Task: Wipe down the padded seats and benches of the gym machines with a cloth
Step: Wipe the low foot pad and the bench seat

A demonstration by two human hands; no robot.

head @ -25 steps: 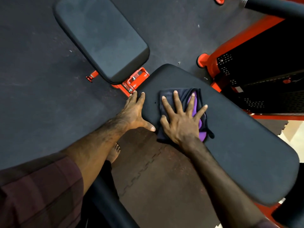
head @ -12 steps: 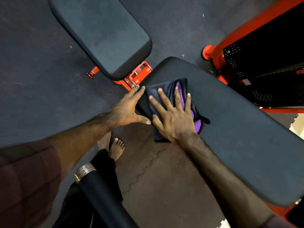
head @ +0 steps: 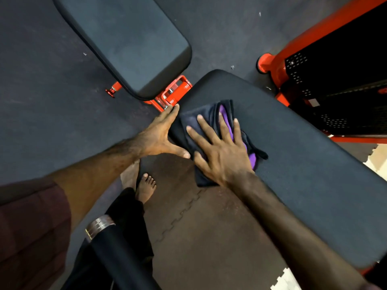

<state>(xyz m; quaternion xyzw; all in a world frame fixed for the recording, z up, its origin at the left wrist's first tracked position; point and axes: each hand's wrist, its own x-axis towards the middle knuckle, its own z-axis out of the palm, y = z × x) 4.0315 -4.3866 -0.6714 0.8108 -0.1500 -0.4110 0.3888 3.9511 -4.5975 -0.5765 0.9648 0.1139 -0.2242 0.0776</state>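
Cloth (head: pixel 211 122), one dark-and-purple rag, sits mid-frame on the lower-right bench pad (head: pixel 303 164). Right hand (head: pixel 222 158) presses it, fingers straight and spread; left hand (head: pixel 159 135) flat against the pad's edge. Two pads total.

Over the last second we have slid the cloth (head: pixel 211 130) with our right hand (head: pixel 222 151) along the bench pad (head: pixel 303 164) toward its near end, closing up on our left hand (head: pixel 159 135), whose fingers have drawn together against the pad's edge.
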